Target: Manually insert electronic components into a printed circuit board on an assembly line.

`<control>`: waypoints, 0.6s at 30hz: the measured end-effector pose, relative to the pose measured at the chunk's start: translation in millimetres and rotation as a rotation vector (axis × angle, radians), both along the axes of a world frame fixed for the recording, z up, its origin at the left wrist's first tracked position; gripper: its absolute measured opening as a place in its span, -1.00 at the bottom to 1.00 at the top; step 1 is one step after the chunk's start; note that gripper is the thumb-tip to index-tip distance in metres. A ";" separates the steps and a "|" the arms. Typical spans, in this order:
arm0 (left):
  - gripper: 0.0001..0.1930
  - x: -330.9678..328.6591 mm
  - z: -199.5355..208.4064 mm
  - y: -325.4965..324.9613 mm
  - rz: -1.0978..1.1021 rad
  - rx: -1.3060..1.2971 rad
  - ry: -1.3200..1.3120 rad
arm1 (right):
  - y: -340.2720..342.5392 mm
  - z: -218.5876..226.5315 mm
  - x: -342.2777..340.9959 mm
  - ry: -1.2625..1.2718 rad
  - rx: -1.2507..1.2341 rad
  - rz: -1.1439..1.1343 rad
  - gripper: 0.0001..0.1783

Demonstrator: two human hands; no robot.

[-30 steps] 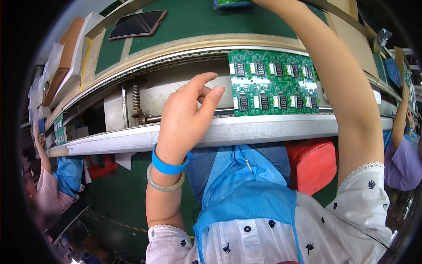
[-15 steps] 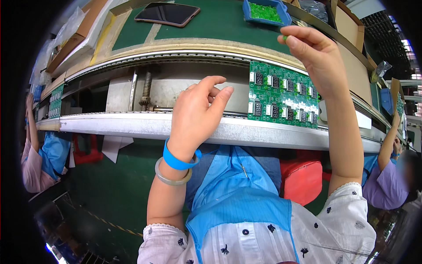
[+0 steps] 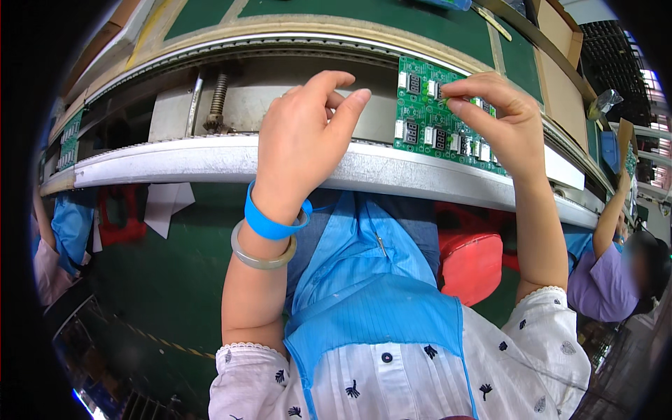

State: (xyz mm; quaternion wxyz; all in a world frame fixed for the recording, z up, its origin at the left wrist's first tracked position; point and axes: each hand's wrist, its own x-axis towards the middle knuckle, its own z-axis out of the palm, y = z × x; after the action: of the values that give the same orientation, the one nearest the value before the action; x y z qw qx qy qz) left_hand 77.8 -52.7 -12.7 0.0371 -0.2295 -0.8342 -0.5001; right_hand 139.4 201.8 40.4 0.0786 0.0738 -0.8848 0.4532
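Green rectangular circuit-board panel is supported between silver metal rails, presumably by its edges, while a tiny green component is pinched over it by the right hand, seemingly for fine control, and the left hand is held loosely open alongside.

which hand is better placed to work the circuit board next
Likely the right hand: it is over the circuit board, seemingly pinching a small green part; the left hand is left of the board, apparently empty.
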 end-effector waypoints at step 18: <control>-0.68 0.5 -1.0 -3.4 0.012 -0.016 -0.007 | -21.3 -15.3 12.3 0.215 0.615 0.109 -0.73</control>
State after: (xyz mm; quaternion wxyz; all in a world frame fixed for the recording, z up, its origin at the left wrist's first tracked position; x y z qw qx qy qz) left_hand 78.3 -56.0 -13.7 0.0354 -0.2229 -0.8397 -0.4938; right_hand 151.7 180.5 25.1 0.1215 0.1888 -0.9616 0.1580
